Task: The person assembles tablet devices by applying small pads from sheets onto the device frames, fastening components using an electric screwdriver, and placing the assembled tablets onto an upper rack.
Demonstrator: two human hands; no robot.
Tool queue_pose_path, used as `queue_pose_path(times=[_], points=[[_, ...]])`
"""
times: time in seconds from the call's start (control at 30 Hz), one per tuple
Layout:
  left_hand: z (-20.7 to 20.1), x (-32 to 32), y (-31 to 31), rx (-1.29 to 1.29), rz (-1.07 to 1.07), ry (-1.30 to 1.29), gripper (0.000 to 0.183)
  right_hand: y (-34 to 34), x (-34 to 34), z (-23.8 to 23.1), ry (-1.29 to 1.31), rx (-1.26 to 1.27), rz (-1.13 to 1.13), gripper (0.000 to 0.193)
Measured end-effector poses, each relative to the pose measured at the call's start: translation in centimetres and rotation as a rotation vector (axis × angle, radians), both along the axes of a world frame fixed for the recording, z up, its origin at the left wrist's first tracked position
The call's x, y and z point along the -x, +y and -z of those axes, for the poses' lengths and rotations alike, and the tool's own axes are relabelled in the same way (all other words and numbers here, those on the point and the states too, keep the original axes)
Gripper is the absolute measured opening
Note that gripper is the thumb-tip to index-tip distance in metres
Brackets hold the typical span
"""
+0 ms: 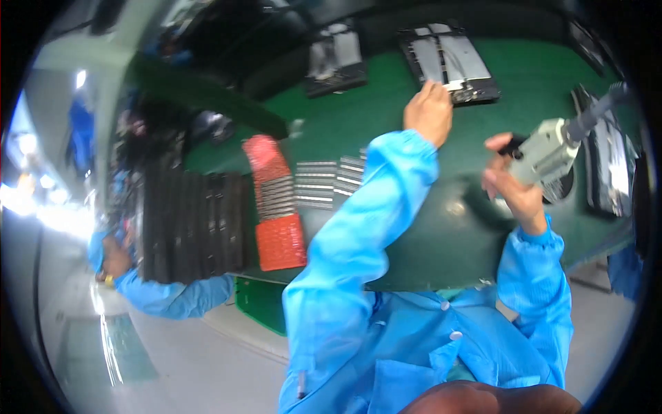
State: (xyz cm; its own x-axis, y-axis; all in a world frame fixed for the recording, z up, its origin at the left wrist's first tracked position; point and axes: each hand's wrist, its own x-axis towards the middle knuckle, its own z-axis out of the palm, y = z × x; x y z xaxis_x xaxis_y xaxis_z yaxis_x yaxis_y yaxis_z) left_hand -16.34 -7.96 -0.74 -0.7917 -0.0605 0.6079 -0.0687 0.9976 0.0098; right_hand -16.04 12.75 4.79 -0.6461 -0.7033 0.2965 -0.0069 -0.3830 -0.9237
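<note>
My left hand (429,116) is at the lower left corner of an opened tablet-like device (463,58) at the back of the table. Its fingers are curled together and their tips rest by the device's edge. What they pinch, if anything, is hidden. Silver-grey flat cells and a dark middle strip show inside the device. On the right, my right hand (514,190) is closed around a pale grey-green electric screwdriver (545,153), held tilted above the table. A dark sleeve and cord run from it toward the upper right. The tool's tip cannot be made out.
A second opened device (336,58) lies at back left, another (607,159) at the right edge. Beside a row of dark upright panels (193,224) lies a red tray (281,241). Striped strips (316,185) lie near my left forearm. A co-worker's blue sleeve (172,297) is at left.
</note>
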Motion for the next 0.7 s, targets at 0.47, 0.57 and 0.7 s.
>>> queue_pose_path(times=[0.47,0.57,0.7], points=[[-1.4,3.0,-2.8,-0.222,-0.226,-0.432,0.065,0.1,3.0,6.1,0.107,-0.066,0.037,0.037],[-3.0,0.4,-2.3,-0.163,-0.159,-0.403,0.064,0.9,4.1,6.0,0.118,-0.070,0.036,0.039],[-4.2,-2.3,-4.8,-0.076,-0.291,-0.418,0.064,-0.7,1.7,3.7,0.106,0.053,0.149,0.045]])
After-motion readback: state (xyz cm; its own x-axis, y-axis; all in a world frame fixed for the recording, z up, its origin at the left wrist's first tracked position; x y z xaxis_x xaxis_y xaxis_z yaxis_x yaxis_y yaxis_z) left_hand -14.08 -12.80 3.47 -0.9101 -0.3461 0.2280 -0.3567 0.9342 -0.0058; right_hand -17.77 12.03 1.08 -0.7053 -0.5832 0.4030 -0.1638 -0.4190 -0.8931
